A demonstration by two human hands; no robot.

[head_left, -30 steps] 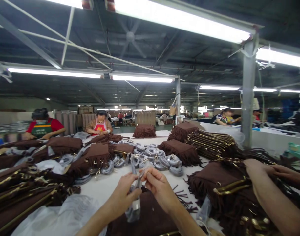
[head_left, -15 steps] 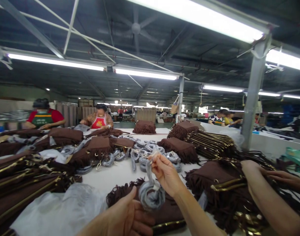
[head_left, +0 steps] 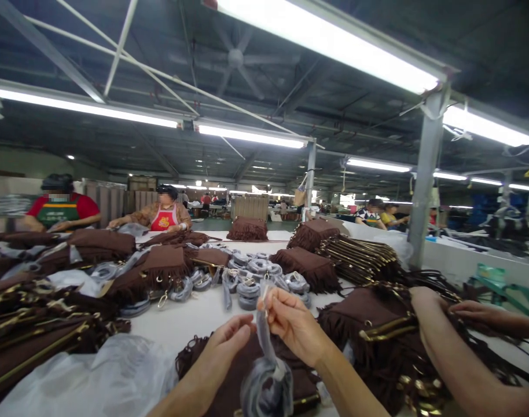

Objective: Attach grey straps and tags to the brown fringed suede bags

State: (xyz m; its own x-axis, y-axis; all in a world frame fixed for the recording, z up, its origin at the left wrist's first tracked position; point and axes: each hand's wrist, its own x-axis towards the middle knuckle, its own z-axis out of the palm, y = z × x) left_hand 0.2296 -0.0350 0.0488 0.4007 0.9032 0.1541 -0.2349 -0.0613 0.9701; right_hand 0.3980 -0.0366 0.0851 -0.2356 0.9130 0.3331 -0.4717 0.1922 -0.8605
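My right hand [head_left: 293, 324] pinches the top of a clear plastic bag with a coiled grey strap [head_left: 267, 379] in it, which hangs down in front of me. My left hand [head_left: 223, 350] is beside the bag's neck, fingers curled and touching the plastic. Under both hands lies a brown fringed bag [head_left: 230, 376] on the white table [head_left: 190, 315].
Another person's hands [head_left: 447, 313] rest on a stack of brown fringed bags [head_left: 377, 330] at right. More brown bags [head_left: 43, 324] pile up at left, wrapped grey straps [head_left: 256, 275] lie mid-table, crumpled plastic [head_left: 95, 379] at front left. Two people work across the table.
My left hand rose from under the coiled strap to the bag's neck. The coiled strap now hangs lower, and the view shifted slightly right.
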